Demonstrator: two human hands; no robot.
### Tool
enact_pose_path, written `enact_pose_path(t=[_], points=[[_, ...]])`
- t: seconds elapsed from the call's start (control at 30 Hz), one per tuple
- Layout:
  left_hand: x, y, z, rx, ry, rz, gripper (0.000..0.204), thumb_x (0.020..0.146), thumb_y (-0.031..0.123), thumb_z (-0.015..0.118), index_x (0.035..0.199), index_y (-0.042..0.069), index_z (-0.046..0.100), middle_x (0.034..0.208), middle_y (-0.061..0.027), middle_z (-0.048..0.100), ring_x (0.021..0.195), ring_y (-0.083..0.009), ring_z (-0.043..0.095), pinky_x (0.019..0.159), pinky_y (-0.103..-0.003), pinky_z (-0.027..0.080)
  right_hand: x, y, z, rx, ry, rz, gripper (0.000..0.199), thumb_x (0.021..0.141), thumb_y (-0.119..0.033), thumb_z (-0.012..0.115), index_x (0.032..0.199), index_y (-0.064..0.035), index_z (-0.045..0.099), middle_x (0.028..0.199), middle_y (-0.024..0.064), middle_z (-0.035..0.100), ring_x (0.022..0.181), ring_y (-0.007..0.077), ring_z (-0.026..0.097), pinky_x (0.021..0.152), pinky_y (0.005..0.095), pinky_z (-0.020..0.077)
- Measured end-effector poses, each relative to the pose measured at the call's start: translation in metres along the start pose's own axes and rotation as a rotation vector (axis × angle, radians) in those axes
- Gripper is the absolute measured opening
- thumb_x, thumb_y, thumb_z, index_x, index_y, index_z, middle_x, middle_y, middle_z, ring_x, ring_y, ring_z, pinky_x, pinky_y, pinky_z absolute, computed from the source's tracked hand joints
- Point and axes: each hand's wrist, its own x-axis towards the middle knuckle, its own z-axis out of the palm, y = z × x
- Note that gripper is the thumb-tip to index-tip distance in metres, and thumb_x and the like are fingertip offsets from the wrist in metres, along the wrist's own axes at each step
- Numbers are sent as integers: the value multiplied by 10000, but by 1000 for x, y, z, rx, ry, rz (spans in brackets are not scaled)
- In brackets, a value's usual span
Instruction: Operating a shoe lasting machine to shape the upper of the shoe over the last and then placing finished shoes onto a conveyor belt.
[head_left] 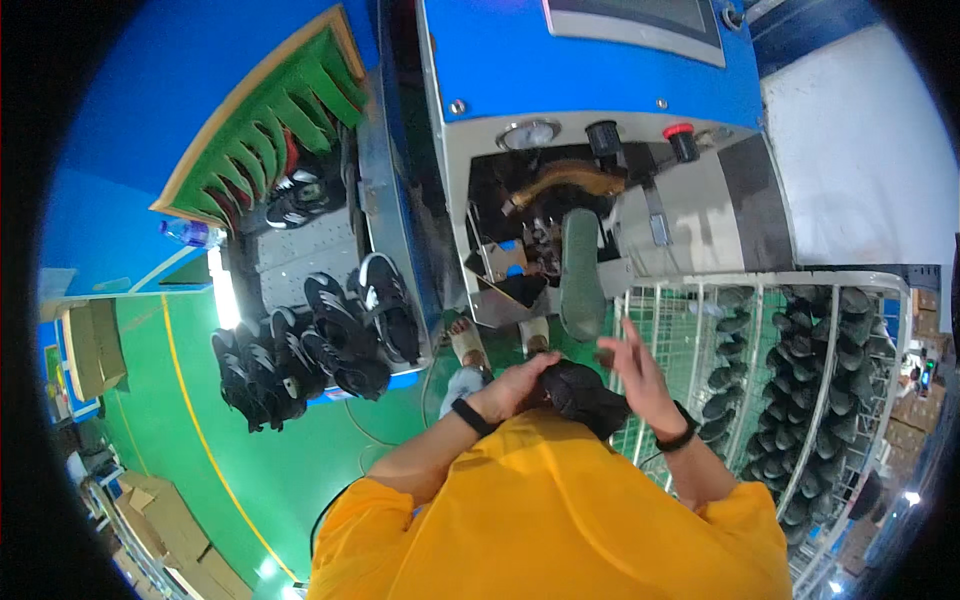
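Close to my body, my left hand [515, 387] is closed on a black shoe [583, 398]; its fingertips are partly hidden against the shoe. To the right of it my right hand [643, 378] is raised, fingers apart, holding nothing. Just beyond both hands, a grey-green sole-shaped form [582, 272] stands out from the front of the blue and metal machine [600, 85]. Metal clamps [540, 245] and a curved brownish part [570, 182] sit beside and behind it in the machine's opening.
On the left, several black-and-white shoes [340, 325] line a metal conveyor [305, 245] under green flaps [262, 160]. A wire rack [815, 420] of dark shoe-shaped pieces stands at the right. The machine front carries a gauge [528, 133] and a red knob [681, 142]. Cardboard boxes [170, 525] lie lower left.
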Motion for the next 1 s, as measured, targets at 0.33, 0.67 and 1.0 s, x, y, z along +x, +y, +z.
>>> enact_pose_path(t=[0.33,0.67,1.0], points=[[-173,44,81,1213,677,733,422,929,370,451,929,-34,569,778,-152,575,757,-297,559,699,-404,433,70,-5,50,872,118,-64,671,899,-127,671,1480,0,361,1310,117,583,1165,206,580,999,339,458],[-98,24,161,1387,483,463,323,877,257,545,1010,-30,614,841,-95,599,851,-217,571,778,-345,454,-86,130,-43,118,491,323,655,927,-219,625,1469,21,345,1229,235,592,1059,281,601,890,386,472],[16,-24,226,1603,65,155,422,824,242,744,1127,6,568,1001,-70,615,900,-166,582,807,-300,485,-322,297,-10,63,1571,954,663,946,-180,563,1478,61,251,1452,307,384,1353,417,385,1103,443,341]])
